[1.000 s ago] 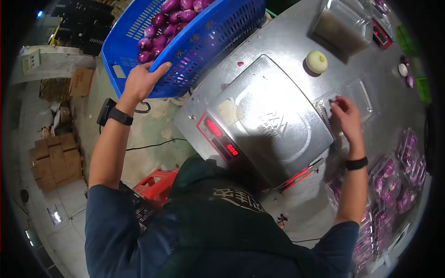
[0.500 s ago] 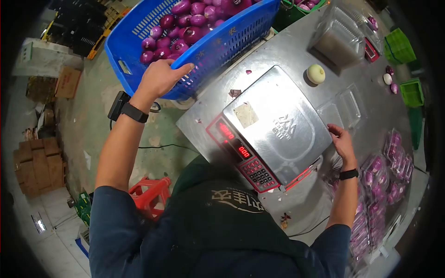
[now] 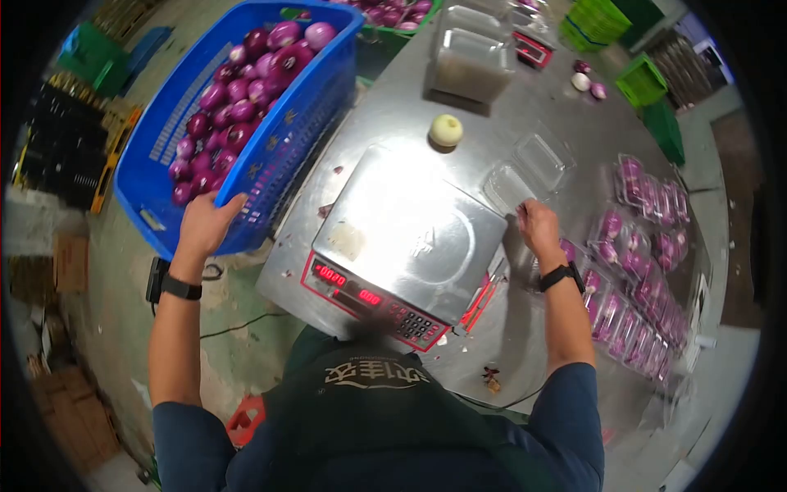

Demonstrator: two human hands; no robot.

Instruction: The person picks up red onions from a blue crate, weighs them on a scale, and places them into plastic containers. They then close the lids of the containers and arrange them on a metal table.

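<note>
Produce packing station in a warehouse, steel desk with digital weighing scale, blue crate of purple onions, rows of packed clear clamshell trays, green baskets, cardboard boxes on concrete floor

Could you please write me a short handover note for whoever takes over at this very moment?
Left hand grips the rim of the blue plastic basket of purple onions, beside the steel table.
Right hand rests by the open clear plastic clamshell, empty; grip unclear.
Silver scale pan bare.
Done: filled onion packs lie at right.
Left: clamshell unfilled, basket full.
</note>
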